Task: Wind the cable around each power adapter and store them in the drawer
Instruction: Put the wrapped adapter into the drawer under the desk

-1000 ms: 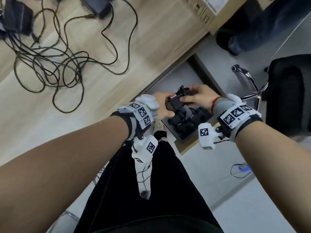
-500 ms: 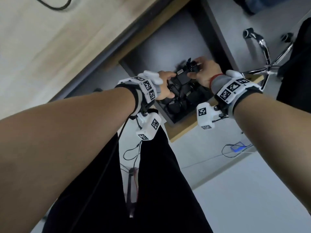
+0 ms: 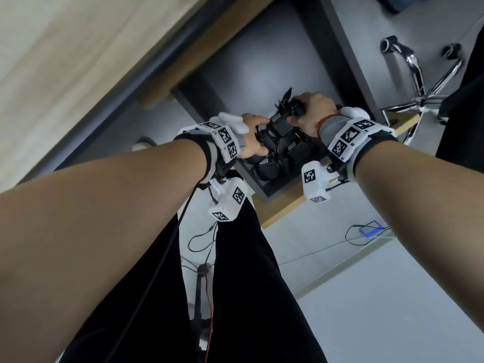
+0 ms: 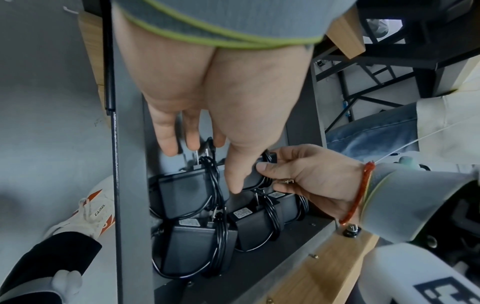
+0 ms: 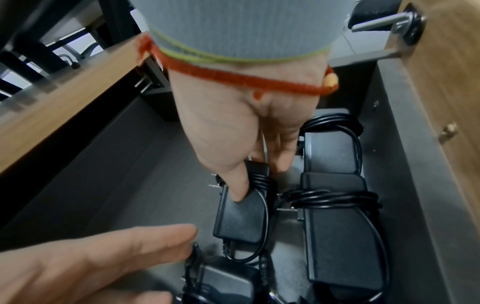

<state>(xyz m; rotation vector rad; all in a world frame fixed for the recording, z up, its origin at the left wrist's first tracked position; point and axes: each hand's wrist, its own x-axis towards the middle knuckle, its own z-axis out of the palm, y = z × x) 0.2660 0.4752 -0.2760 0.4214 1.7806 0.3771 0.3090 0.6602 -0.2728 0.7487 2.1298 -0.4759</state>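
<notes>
While the right hand (image 5: 241, 144) lowers a wound power adapter (image 5: 240, 214) into the drawer (image 3: 264, 74), we judge this the placing step. The adapter hangs over bare drawer floor, just beside the wound adapters already stored (image 5: 337, 236); we cannot tell whether it touches the floor yet.

Doing it well, as we see it:
- Set it flat in the free spot next to the row, prongs (image 5: 214, 186) pointing away from neighbours so they don't snag other cables.
- Keep the thumb on the cable wraps (image 5: 262, 181) until the body rests, otherwise the coil loosens.
- Release by opening straight up, no drag across the adjacent loops.
- Watch the loose loop at the adapter's near end (image 5: 249, 255); tuck it or it catches on the adapter below.

Right grip: thumb pressed on the top face, fingers curled under the far side, closed around the adapter body and its wraps. Wrist bent down, hand reaching from above, forearm angled into the drawer from the right.

Left hand (image 4: 207, 115): fingers straight and relaxed, holding nothing. In the left wrist view its thumb touches the near end of the held adapter, fingertips (image 4: 168, 148) down by the prongs of a stored adapter (image 4: 182, 191). It guides and steadies, palm down, forearm coming in over the drawer's left wall (image 4: 128, 185).

Several wound adapters already sit at the drawer front.
</notes>
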